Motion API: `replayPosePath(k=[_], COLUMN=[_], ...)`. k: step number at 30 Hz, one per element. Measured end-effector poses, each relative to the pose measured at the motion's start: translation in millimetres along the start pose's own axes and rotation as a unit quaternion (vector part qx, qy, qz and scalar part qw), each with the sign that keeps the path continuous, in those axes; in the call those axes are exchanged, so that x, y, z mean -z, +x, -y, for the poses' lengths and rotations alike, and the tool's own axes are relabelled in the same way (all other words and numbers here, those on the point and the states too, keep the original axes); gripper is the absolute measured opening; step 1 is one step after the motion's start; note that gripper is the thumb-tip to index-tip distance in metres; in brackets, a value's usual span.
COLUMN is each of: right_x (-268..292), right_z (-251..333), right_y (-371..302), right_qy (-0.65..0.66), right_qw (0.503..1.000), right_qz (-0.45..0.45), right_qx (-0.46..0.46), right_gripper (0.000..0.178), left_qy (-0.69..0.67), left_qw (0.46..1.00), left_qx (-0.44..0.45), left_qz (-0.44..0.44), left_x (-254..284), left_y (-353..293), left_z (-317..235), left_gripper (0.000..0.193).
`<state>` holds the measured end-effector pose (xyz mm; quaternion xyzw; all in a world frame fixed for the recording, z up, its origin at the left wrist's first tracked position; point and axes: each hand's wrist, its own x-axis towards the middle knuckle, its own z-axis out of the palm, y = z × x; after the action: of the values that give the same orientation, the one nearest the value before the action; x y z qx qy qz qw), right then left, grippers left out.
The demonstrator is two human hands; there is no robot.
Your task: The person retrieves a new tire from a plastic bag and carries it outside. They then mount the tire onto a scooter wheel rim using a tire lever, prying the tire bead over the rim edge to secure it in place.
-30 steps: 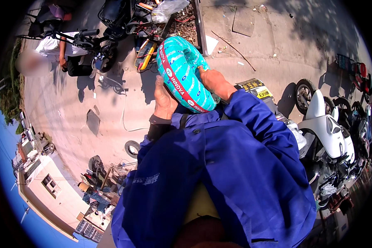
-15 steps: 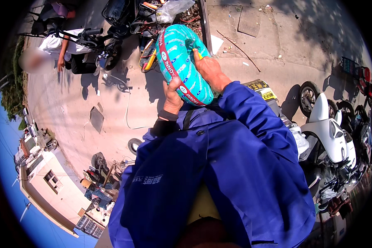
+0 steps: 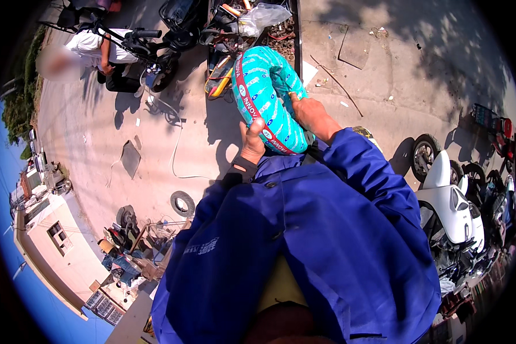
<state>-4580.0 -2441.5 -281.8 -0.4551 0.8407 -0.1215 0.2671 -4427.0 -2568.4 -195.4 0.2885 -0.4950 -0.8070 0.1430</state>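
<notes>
A tyre wrapped in turquoise printed film with a red band [image 3: 251, 92] stands on edge, tilted, in front of my body. My left hand [image 3: 252, 142] is closed on its near left rim, thumb over the red band. Close against the inner edge of the ring is my right hand [image 3: 315, 117], its fingers curled. A small yellow bit shows at these fingertips. It looks like part of a small yellow tool, but its kind is hidden. Blue sleeves cover both my forearms.
Beyond the tyre stands a dark tray of tools and small metal parts [image 3: 284, 43]. A person in a white shirt [image 3: 117, 51] is beside a two-wheeler at the far left. White scooter bodywork [image 3: 450, 203] and a wheel [image 3: 424, 153] are at right; a bare tyre [image 3: 182, 203] lies left.
The wrapped tyre and both hands sit slightly lower and farther right in the picture, as the whole view has shifted. Less of the yellow piece shows at my right hand.
</notes>
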Motion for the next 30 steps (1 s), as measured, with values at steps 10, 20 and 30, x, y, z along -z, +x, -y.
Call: replayPosePath(k=[10, 20, 30], right_x=[-6.2, -14.6, -9.1], right_z=[1.2, 0.8, 0.0], right_y=[-7.1, -7.9, -16.8], right_qy=[-0.016, 0.003, 0.002], right_qw=[0.998, 0.998, 0.999], right_qz=[-0.064, -0.052, -0.039], right_qx=[-0.012, -0.030, -0.018], right_gripper=[0.068, 0.066, 0.065], left_qy=[-0.073, -0.014, -0.029], left_qw=[0.993, 0.999, 0.998], left_qx=[0.093, 0.045, 0.047], left_qz=[0.016, -0.026, -0.041], left_x=[4.8, 3.3, 4.1], left_y=[15.1, 16.3, 10.6], left_z=[-29.3, -12.2, -14.0], left_gripper=[0.091, 0.089, 0.083])
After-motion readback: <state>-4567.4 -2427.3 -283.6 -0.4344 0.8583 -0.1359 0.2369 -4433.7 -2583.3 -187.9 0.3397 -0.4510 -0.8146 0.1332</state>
